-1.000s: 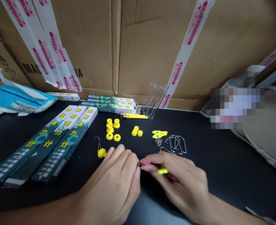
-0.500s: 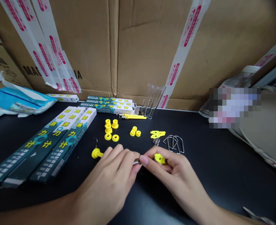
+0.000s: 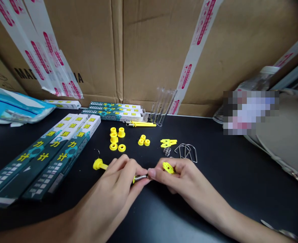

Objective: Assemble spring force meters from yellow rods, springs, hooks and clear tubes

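My left hand (image 3: 116,185) is closed round a yellow plastic rod (image 3: 102,166). Its round cap (image 3: 97,164) and a thin wire hook stick out at the left. From the right side of my fingers a metal coil spring (image 3: 140,177) emerges, lying along the rod's line. The thumb and forefinger of my right hand (image 3: 175,173) pinch the spring's end. Tucked in the same hand is a small yellow slotted piece (image 3: 168,167). The exact joint at the spring's end is hidden by my fingertips.
Ahead lie yellow collars (image 3: 114,137), small yellow rings (image 3: 144,140), slotted pieces (image 3: 168,143), springs (image 3: 167,151) and bent wire hooks (image 3: 187,152). Clear tubes (image 3: 161,106) stand behind. Printed boxes (image 3: 60,145) lie left; a bag (image 3: 285,135) is right, scissors (image 3: 281,232) near right.
More of the spring and a yellow edge now show between my hands. The right hand has turned a little, keeping its pinch. The whole view has shifted slightly.
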{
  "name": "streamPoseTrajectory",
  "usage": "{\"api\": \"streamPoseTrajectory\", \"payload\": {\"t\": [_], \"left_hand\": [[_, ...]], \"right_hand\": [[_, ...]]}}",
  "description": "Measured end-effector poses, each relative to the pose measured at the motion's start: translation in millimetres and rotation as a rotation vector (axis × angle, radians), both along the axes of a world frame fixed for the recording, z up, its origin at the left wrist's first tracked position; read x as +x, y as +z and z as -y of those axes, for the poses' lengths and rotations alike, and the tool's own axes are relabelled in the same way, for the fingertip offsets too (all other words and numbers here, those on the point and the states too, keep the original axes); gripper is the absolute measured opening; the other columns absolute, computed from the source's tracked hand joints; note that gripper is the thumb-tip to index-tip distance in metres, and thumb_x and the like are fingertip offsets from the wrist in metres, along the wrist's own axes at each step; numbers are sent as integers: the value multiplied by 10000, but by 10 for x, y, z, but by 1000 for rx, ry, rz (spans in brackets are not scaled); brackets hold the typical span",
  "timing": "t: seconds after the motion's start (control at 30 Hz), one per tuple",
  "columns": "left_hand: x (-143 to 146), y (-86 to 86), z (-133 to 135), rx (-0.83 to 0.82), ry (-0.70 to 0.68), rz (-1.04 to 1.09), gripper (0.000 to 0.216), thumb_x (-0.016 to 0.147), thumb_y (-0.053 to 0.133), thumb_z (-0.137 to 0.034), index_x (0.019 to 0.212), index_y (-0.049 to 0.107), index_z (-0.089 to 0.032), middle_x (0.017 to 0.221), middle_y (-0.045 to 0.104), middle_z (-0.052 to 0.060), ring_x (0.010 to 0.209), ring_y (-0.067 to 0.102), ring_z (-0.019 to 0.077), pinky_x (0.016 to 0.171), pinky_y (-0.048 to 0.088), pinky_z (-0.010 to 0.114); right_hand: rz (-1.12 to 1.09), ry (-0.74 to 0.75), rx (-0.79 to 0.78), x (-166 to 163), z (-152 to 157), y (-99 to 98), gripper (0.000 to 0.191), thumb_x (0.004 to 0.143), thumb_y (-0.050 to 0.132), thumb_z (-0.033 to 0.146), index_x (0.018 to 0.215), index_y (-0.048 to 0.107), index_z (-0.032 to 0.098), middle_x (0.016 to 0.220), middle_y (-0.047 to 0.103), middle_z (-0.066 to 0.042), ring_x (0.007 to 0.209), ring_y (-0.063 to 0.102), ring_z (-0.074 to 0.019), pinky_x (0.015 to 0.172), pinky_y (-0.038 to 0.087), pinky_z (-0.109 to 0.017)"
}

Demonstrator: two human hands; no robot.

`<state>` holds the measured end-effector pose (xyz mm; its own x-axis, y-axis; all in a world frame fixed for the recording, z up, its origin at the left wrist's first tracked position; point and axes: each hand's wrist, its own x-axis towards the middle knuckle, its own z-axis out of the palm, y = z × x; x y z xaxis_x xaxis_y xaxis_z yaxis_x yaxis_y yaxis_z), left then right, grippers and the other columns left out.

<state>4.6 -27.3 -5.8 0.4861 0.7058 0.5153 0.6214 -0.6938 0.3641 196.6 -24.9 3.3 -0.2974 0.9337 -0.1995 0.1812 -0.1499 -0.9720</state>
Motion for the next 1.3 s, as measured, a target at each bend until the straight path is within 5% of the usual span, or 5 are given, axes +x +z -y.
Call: {"api": "streamPoseTrajectory", "payload": {"t": [0.47, 0.67, 0.87, 1.07, 1.3], "left_hand": [[-38, 6, -37, -45, -2, 52, 163, 1034, 471, -249, 891, 546, -225, 826, 652, -36, 756, 694, 114, 708, 536, 188], [-93, -19, -61, -286, 0, 124, 62, 976, 561, -227, 955, 532, -278, 852, 741, -110, 742, 743, 86, 652, 525, 145], [-82, 37, -67, -326, 26, 150, 159, 953, 582, -229, 1079, 554, -321, 905, 759, -115, 736, 740, 91, 714, 546, 151], [-83, 50, -24, -178, -24, 135, 219, 932, 532, -176, 1120, 589, -274, 1005, 716, -39, 900, 698, 134, 794, 529, 212], [-92, 100, -14, -128, -25, 58, 175, 977, 450, -119, 947, 578, -234, 867, 636, -26, 837, 587, 167, 763, 447, 299]], "right_hand": [[-102, 34, -78, 71, -55, -12, 445, 877, 685, 536, 644, 587, 169, 550, 256, 90, 518, 186, -86, 466, 136, -278], [-157, 35, -69, 54, -35, -14, 373, 925, 637, 513, 898, 756, 160, 574, 269, 85, 521, 193, -85, 461, 154, -265], [-131, 17, -19, 5, 37, -29, 341, 996, 544, 435, 1244, 624, 214, 595, 311, 90, 526, 266, -99, 481, 204, -249], [-156, 24, 97, 4, 104, -79, 428, 1056, 349, 465, 1239, 644, 215, 716, 377, 41, 595, 330, -125, 540, 283, -268], [136, 34, 522, 3, 155, 5, 302, 1065, 411, 288, 1218, 672, 297, 882, 602, 0, 774, 549, -141, 749, 434, -263]]}}
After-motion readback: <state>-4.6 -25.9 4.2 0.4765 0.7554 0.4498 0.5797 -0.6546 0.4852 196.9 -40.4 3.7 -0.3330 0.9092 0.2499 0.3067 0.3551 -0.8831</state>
